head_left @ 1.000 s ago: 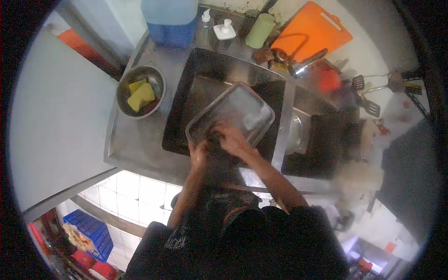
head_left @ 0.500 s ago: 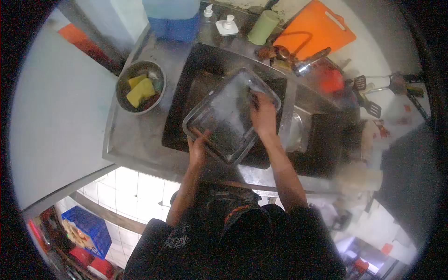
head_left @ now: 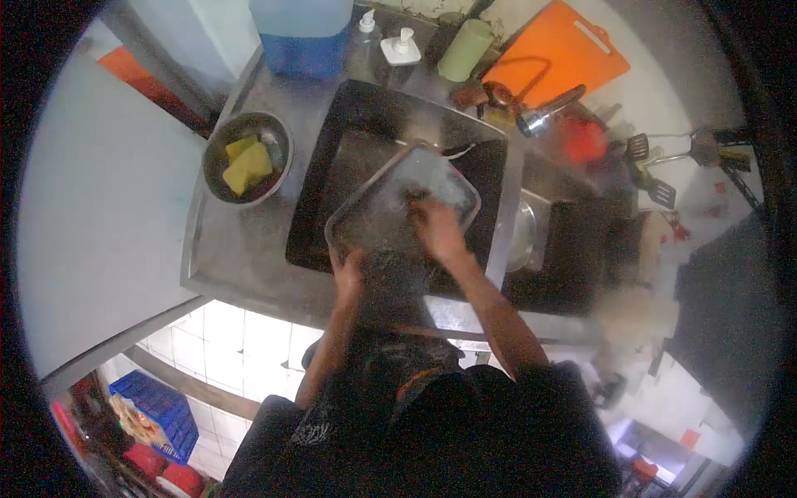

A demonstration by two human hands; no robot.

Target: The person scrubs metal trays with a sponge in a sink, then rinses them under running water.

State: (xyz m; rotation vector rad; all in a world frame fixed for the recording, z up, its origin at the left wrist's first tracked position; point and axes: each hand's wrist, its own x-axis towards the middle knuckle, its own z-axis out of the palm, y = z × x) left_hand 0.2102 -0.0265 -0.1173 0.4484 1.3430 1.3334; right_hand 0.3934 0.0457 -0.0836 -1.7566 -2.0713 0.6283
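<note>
A shallow rectangular tray (head_left: 378, 207) with a pale rim is held tilted over the sink (head_left: 320, 178); whitish suds lie across its inside. My left hand (head_left: 349, 272) grips the tray by its lower left edge, the thumb on the near side. My right hand (head_left: 440, 232) is closed and pressed against the inner face of the tray. Something small and dark shows at its fingertips, too blurred to name. The tray's near corner is smeared by motion.
Left of the sink stands a metal bowl (head_left: 281, 178) with yellow sponges (head_left: 247, 168). Behind are a blue jug (head_left: 303, 46), a white pump bottle (head_left: 402, 50), a green cylinder (head_left: 465, 51) and an orange cutting board (head_left: 556, 58). A second basin (head_left: 556, 257) lies right, with spatulas (head_left: 662, 193) beyond.
The tray has tipped, its far corner dropping closer to me. My right hand has slid left and nearer across its inside, while my left hand keeps its hold.
</note>
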